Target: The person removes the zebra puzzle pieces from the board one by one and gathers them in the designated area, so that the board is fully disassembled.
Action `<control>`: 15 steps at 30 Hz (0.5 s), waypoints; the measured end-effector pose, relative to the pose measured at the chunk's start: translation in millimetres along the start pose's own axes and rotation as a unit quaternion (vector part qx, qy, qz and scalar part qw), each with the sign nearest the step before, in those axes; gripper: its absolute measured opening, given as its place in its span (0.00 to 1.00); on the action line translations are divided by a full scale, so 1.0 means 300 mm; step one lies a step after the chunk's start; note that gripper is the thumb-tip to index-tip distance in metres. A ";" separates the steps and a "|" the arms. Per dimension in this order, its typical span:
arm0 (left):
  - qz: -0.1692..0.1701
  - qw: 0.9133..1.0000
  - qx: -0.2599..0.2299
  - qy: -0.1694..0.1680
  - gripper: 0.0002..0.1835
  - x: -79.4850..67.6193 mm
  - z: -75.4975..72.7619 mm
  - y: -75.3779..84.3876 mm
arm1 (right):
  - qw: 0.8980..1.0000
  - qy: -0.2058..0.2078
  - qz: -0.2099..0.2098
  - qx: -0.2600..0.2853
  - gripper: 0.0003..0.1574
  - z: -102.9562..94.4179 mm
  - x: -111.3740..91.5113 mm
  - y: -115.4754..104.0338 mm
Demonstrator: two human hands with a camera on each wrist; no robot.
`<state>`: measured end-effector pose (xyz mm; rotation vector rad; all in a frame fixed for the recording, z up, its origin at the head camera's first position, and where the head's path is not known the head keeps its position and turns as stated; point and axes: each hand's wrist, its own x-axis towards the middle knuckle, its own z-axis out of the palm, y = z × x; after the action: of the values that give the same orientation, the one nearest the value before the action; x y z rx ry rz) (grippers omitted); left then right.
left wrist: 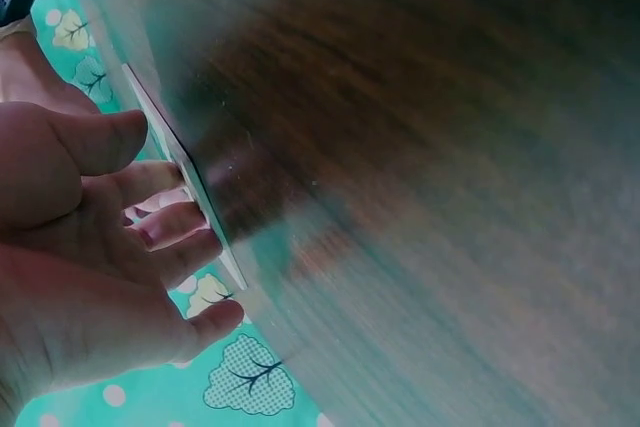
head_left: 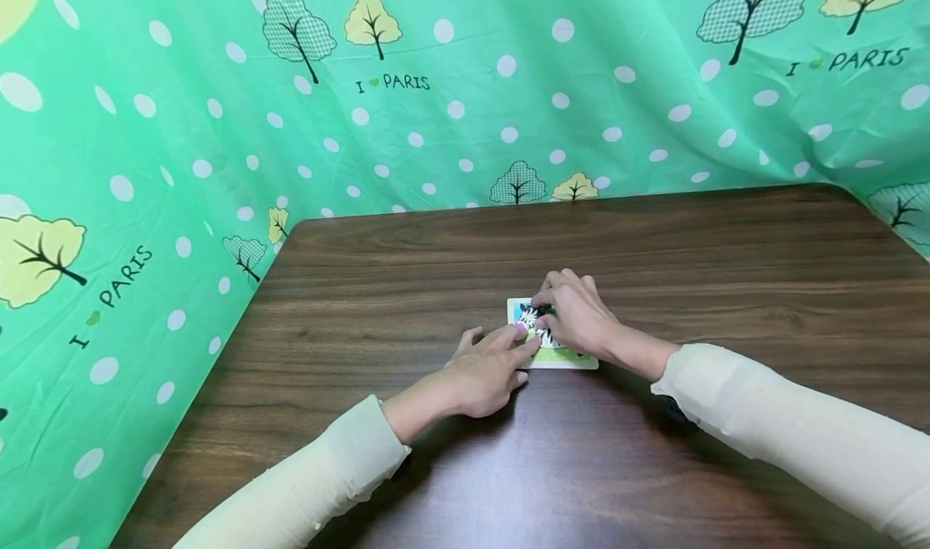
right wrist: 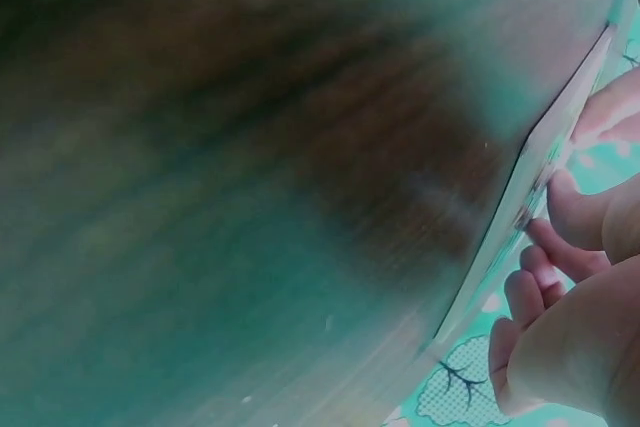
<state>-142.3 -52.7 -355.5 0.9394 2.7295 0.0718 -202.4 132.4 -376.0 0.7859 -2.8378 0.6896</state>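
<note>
A flat rectangular board (head_left: 559, 362) with a zebra picture, blue sky, green grass and a white border lies on the table. My left hand (head_left: 483, 375) reaches over its left side, the extended fingers touching the picture. From the right, my right hand (head_left: 577, 315) bends over the top of the board. Its thumb and forefinger stand a little apart on either side of a dark patch of the zebra; whether they pinch a loose piece there is not clear. Seen nearly edge-on, the thin board (left wrist: 190, 182) passes beneath the left fingers. In the right wrist view the right fingertips touch the board (right wrist: 500, 212).
The table (head_left: 378, 291) is dark brown wood grain, and its top reflects light. Behind it and along the left hangs a green cloth (head_left: 407, 145) with white dots, trees and lettering. Pale sleeves (head_left: 785, 412) cover both forearms.
</note>
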 end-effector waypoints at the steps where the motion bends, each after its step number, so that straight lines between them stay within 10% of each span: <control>1: -0.001 1.000 -0.002 -0.002 0.30 0.000 0.000 0.000 | 1.000 -0.001 0.001 0.001 0.16 0.000 0.001 0.001; 15: -0.007 1.000 -0.005 -0.011 0.31 -0.001 -0.002 -0.001 | 0.998 -0.023 0.045 0.045 0.15 -0.003 0.019 0.003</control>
<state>-142.5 -53.1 -354.9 0.9116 2.7124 0.0727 -207.6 130.8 -374.2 0.6970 -2.9171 0.8271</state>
